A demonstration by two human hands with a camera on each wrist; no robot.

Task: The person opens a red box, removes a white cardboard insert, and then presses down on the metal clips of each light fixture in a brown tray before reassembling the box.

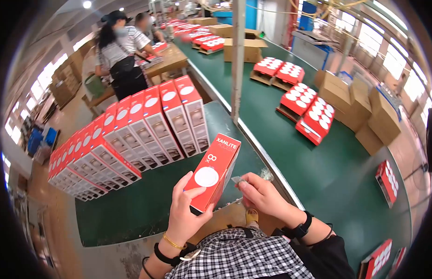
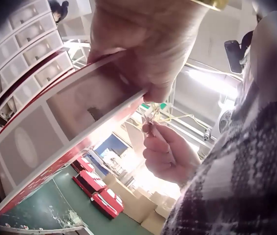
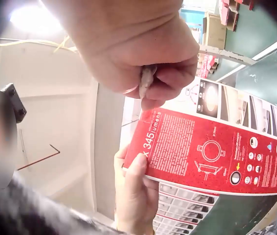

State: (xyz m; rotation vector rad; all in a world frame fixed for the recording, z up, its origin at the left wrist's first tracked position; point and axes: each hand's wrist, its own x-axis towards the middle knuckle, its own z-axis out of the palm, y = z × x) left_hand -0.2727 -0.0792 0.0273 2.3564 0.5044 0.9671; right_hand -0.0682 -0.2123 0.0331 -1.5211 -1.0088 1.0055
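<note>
My left hand (image 1: 184, 216) grips the lower end of a red and white XANLITE carton (image 1: 219, 158), marked "x8", tilted in front of me. In the right wrist view the carton's printed side (image 3: 177, 147) shows, with the left thumb pressed on its edge. Just right of the carton, my right hand (image 1: 265, 194) pinches a small clear, crumpled-looking piece of plastic (image 1: 236, 179) between thumb and forefinger; I cannot tell its kind. From the left wrist, a photo-printed side of the carton fills much of the view, with the right hand (image 2: 170, 152) beyond it.
A long row of upright matching cartons (image 1: 148, 111) stands on the green table (image 1: 127, 223). Beyond a metal rail and post (image 1: 238, 60), a green conveyor (image 1: 290, 167) carries red cartons (image 1: 314, 121) and brown boxes (image 1: 381, 116). Two people stand at a far table.
</note>
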